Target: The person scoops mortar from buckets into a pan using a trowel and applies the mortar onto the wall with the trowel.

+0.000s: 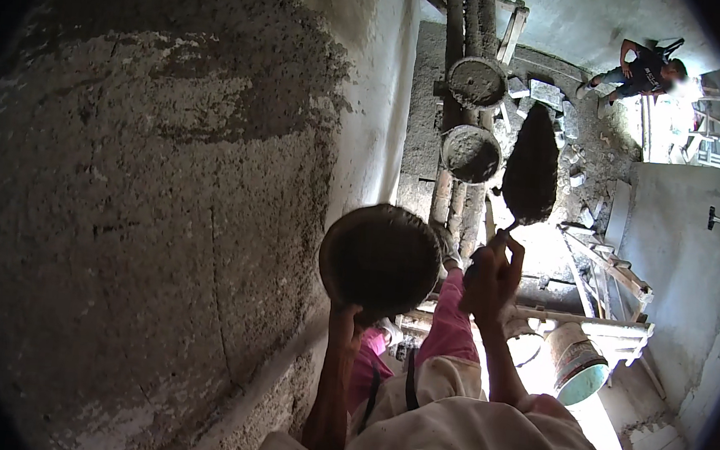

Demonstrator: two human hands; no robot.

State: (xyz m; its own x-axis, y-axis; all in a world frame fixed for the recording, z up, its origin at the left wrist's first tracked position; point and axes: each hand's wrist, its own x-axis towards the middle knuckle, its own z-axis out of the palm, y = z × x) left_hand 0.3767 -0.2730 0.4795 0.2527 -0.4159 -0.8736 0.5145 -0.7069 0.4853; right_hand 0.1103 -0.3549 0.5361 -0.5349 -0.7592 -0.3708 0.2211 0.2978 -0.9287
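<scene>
In my left hand is a round, dark bowl, gripped at its near edge and held close to the wall. Its inside is too dark to tell how full it is. My right hand is closed round the handle of a trowel, out to the right of the bowl. The pointed blade looks dark and rough, as if coated with mortar. Patchy wet and dry plaster covers the wall on my left.
Ahead, two buckets of mortar stand on scaffold poles. Below lie broken blocks. A person is at the far right. To my right a pale bucket sits tilted beside a wooden frame.
</scene>
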